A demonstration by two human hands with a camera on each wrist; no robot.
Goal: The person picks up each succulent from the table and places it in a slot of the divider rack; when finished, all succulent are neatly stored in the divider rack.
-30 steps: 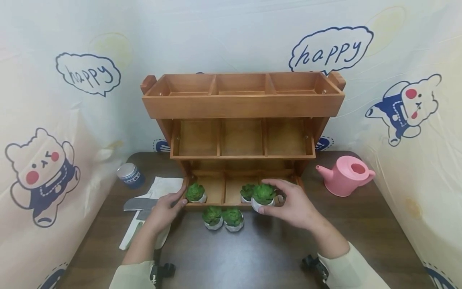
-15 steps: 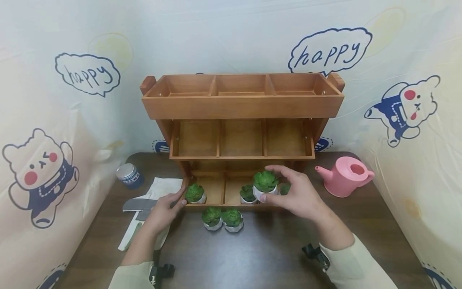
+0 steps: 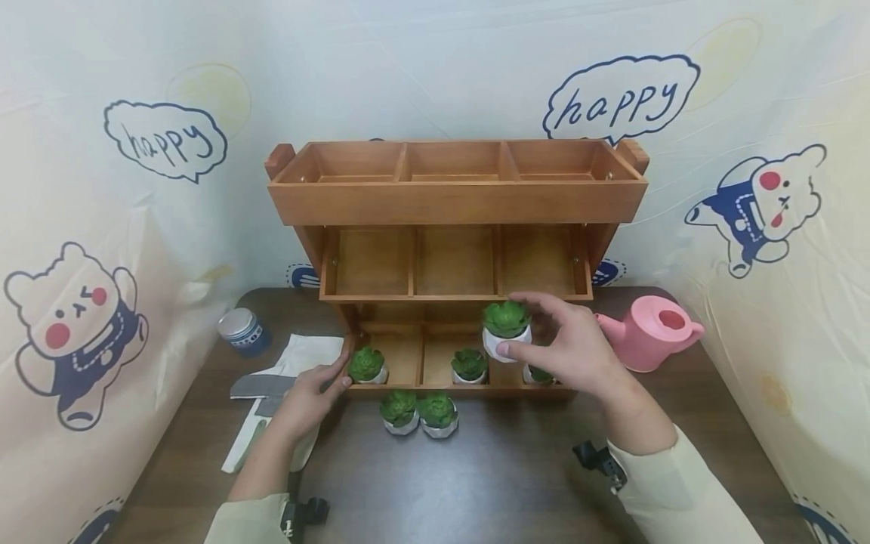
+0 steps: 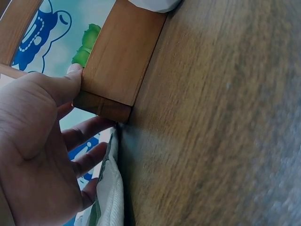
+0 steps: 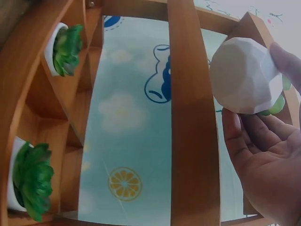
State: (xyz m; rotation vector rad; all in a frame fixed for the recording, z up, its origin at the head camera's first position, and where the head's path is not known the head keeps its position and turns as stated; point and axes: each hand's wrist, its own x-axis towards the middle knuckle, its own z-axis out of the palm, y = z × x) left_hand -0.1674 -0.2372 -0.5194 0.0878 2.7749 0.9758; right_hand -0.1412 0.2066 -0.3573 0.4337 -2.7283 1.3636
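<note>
My right hand (image 3: 578, 344) holds a small potted succulent (image 3: 507, 330) by its white faceted pot, raised in front of the wooden tiered shelf (image 3: 457, 202). In the right wrist view the pot's underside (image 5: 244, 77) shows, thumb on one side and fingers on the other. My left hand (image 3: 314, 400) grips the lower left corner of the shelf; in the left wrist view the thumb (image 4: 73, 80) lies on its edge. The bottom tier bears a succulent at left (image 3: 368, 364), one in the middle (image 3: 469, 366) and one at right (image 3: 537, 375), partly hidden by my right hand.
Two more potted succulents, one left (image 3: 399, 411) and one right (image 3: 439, 414), stand side by side on the table before the shelf. A pink watering can (image 3: 649, 332) stands at right. White-and-grey gloves (image 3: 279, 393) and a blue jar (image 3: 245, 331) lie at left.
My right hand has lifted the succulent from the bottom tier's front edge up and slightly right, toward the middle tier. The right-hand succulent behind it has come into view. My left hand stays put.
</note>
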